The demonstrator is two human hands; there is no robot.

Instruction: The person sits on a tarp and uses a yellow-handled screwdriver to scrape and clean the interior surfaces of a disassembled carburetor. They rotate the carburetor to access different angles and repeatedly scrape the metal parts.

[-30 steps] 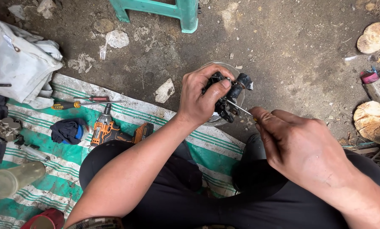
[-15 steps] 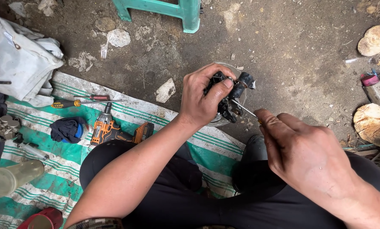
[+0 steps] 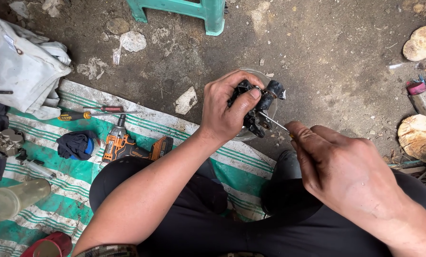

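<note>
mat: green-and-white striped tarp (image 3: 56,190), lower left of the frame
right hand (image 3: 351,173): fingers pinched on thin metal screwdriver (image 3: 273,123)
left hand (image 3: 229,107): fingers wrapped around black carburetor-like part (image 3: 260,107), centre
drill: orange cordless driver (image 3: 127,146) on the mat

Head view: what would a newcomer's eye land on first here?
The two hands at centre: the left hand grips a black greasy machine part above the dirt floor, while the right hand pokes a thin metal tool into it. Next, the orange cordless drill and a yellow-handled screwdriver lying on the green striped mat at left.
</note>
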